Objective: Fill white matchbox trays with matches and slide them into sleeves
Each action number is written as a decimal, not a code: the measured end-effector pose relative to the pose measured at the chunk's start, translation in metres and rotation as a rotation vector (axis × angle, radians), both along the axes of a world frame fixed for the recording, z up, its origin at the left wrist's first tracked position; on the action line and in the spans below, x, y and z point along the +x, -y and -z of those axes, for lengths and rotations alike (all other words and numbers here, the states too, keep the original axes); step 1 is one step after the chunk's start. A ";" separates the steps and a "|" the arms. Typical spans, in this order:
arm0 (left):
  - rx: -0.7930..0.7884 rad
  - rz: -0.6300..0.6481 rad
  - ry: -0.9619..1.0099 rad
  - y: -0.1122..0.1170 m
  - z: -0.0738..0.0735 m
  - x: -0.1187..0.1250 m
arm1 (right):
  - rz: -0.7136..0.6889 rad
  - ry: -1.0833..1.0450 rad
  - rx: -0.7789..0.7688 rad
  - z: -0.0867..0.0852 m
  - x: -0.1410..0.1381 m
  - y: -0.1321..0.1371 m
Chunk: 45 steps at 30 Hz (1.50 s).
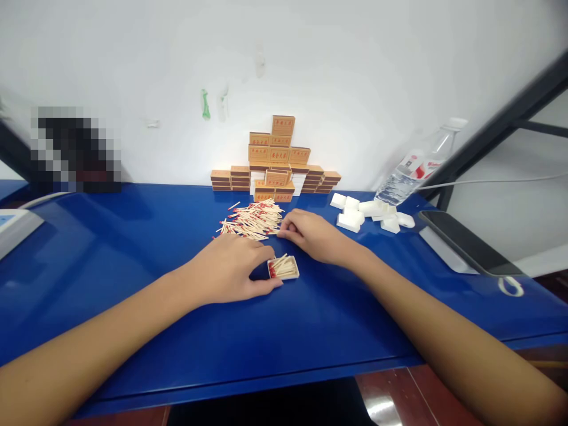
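A small white tray [290, 273] part-filled with red-tipped matches lies on the blue table [133, 284]. My left hand [231, 269] rests beside it, thumb and fingers closed on the tray's left end. My right hand [313, 234] lies just behind the tray, fingers curled at the right edge of a loose pile of matches [252, 219]; what they pinch is hidden.
Stacked orange matchboxes [277, 160] stand against the white wall. Several empty white trays [368, 213] lie at the right, beside a tilted plastic water bottle [417, 168] and a dark phone [465, 239]. A white device [15, 228] sits at the left edge.
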<state>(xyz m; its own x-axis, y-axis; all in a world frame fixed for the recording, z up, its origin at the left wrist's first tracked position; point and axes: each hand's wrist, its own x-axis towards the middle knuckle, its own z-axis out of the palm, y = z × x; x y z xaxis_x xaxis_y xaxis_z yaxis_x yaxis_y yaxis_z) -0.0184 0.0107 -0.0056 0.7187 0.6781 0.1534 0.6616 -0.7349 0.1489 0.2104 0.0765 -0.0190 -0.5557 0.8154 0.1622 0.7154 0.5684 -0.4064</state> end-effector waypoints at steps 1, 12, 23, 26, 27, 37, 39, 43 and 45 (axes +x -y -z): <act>0.012 -0.032 -0.005 -0.002 0.000 -0.002 | 0.007 0.005 0.000 -0.001 0.005 -0.002; 0.036 -0.183 -0.004 -0.011 -0.003 -0.007 | -0.229 -0.095 -0.138 -0.025 0.010 0.017; 0.038 -0.142 0.010 -0.009 -0.003 -0.005 | -0.315 -0.097 -0.048 -0.025 0.008 0.022; 0.044 -0.135 0.005 -0.009 -0.003 -0.006 | -0.325 -0.109 -0.077 -0.026 0.009 0.022; 0.046 -0.132 0.004 -0.009 -0.004 -0.006 | -0.321 -0.113 -0.075 -0.026 0.009 0.022; 0.041 -0.118 -0.001 -0.010 -0.005 -0.007 | -0.291 -0.107 -0.041 -0.028 0.010 0.023; 0.033 -0.128 -0.004 -0.010 -0.005 -0.006 | -0.305 -0.120 -0.061 -0.029 0.009 0.025; 0.026 -0.132 0.005 -0.009 -0.006 -0.007 | -0.342 -0.125 -0.113 -0.032 0.008 0.027; 0.023 -0.127 0.011 -0.009 -0.006 -0.007 | -0.339 -0.128 -0.107 -0.032 0.009 0.027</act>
<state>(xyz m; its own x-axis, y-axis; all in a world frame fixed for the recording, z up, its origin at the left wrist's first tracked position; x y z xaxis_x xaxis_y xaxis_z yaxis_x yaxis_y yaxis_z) -0.0257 0.0195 0.0007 0.6256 0.7597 0.1776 0.7479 -0.6488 0.1407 0.2192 0.0495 0.0135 -0.7776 0.6049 0.1717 0.4339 0.7138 -0.5498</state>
